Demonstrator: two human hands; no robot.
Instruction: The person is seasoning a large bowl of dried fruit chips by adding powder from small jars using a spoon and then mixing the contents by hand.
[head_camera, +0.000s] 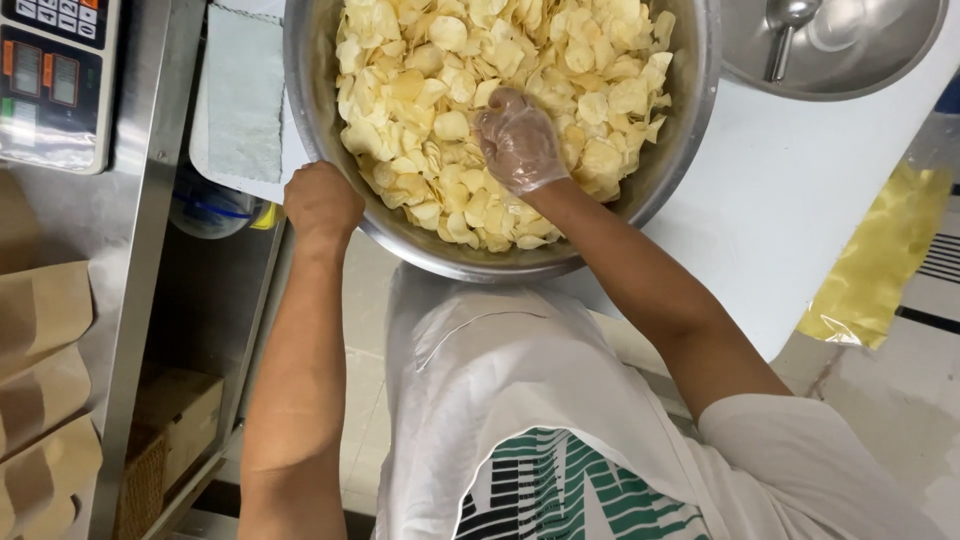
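Steel, dull and scratched, makes up the big round bowl (320, 110) that fills the top middle of the view, and it is heaped nearly to the rim with pale yellow chips (590, 60). The right hand (518, 140), covered by a thin clear plastic glove, lies palm down in the near side of the heap with its fingers curled into the chips; it looks closed on a small bunch of them, though the fingertips are buried and the grip itself is hidden. The left hand (322, 200) is bare and clenched over the bowl's near left edge, knuckles toward the camera, holding the rim. The bowl rests on a white table (790, 200), with its near edge hanging a little over the table's border above the person's white shirt (480, 380), which carries a green and black print low down. At the top right, well apart from the hands, a second, shallower metal bowl (900, 50) stands on the table with a metal scoop (785, 30) lying inside it. A yellow plastic bag (880, 260) hangs off the table's right side. To the left of the big bowl a pale cloth (240, 90) lies flat, just beside the rim. Further left a steel counter (130, 230) bears a weighing scale (55, 80) with a keypad at the top corner, and brown paper bags (40, 360) are stacked along the left edge below it.
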